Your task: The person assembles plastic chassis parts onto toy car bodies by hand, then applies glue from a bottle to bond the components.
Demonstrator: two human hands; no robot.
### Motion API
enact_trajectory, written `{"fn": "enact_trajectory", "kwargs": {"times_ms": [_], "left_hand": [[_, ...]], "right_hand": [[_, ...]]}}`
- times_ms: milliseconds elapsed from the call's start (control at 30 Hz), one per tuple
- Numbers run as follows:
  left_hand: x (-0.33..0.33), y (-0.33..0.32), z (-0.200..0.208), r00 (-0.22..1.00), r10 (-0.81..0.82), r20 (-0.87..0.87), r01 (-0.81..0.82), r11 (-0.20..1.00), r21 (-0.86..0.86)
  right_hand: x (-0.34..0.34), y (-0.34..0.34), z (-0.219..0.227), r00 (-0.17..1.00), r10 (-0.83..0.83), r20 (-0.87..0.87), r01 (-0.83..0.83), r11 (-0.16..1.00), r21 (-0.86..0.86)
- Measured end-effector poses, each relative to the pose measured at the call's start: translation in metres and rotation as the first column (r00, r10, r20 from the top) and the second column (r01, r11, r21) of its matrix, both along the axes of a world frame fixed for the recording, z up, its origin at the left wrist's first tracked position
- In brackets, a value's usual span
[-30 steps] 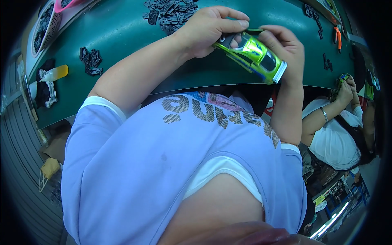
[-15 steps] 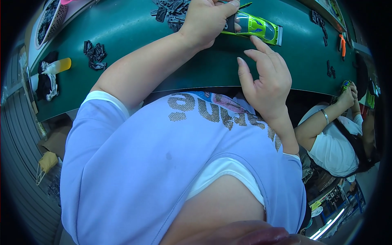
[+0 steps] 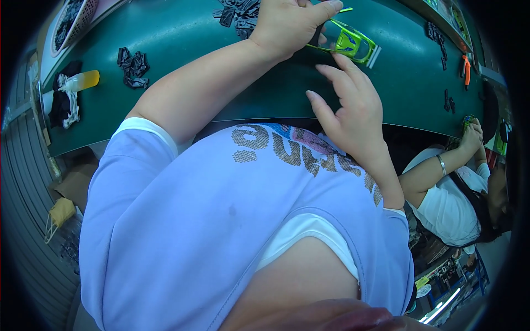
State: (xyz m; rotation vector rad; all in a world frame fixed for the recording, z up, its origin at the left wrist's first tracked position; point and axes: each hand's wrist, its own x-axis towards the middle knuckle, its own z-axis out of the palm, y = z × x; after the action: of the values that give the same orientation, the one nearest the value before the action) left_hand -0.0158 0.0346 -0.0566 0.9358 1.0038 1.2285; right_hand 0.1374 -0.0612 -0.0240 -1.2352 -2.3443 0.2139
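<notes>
A bright green toy car body shell (image 3: pixel 349 42), with open window gaps, is held above the green table by my left hand (image 3: pixel 290 26). That hand's fingers close on the shell's left end, and a dark piece shows beside them. My right hand (image 3: pixel 353 102) is open, fingers spread and pointing up the picture. Its index fingertip is at the shell's lower edge; whether it touches I cannot tell. Behind my left wrist lies a pile of black plastic parts (image 3: pixel 243 16).
On the green table (image 3: pixel 182 33) lie a smaller heap of black parts (image 3: pixel 132 69) and a yellow-bottomed bottle (image 3: pixel 83 81) at left. Orange-handled pliers (image 3: pixel 466 71) and more black parts (image 3: pixel 436 38) are at right. A co-worker (image 3: pixel 450 204) sits at right, holding a small green item.
The green shell has tilted and shifted slightly, and the table now shows through its windows. My right hand has moved a little left, its fingers still spread.
</notes>
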Motion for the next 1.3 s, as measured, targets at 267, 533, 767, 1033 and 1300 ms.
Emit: {"fn": "enact_trajectory", "kwargs": {"times_ms": [267,533,767,1033,1300], "left_hand": [[-0.007,0.0,0.011,0.999,-0.042,0.016,0.044,0.989,-0.143],[-0.004,0.004,-0.001,0.962,-0.078,0.26,0.132,0.971,-0.198],[0.003,-0.004,0.003,0.926,-0.117,0.358,0.183,0.97,-0.158],[-0.001,-0.005,0.0,0.936,-0.079,0.343,0.146,0.974,-0.174],[0.001,-0.003,0.004,0.937,-0.013,0.349,0.089,0.975,-0.202]], "right_hand": [[0.01,-0.007,0.006,0.914,-0.001,-0.405,-0.203,0.863,-0.462],[0.014,-0.012,-0.008,0.479,-0.57,-0.668,-0.174,0.684,-0.708],[0.004,0.01,-0.025,0.143,-0.868,-0.476,-0.832,0.156,-0.533],[-0.002,0.014,-0.024,0.13,-0.882,-0.452,-0.85,0.136,-0.509],[0.002,0.007,-0.028,0.034,-0.872,-0.489,-0.936,0.143,-0.321]]}}
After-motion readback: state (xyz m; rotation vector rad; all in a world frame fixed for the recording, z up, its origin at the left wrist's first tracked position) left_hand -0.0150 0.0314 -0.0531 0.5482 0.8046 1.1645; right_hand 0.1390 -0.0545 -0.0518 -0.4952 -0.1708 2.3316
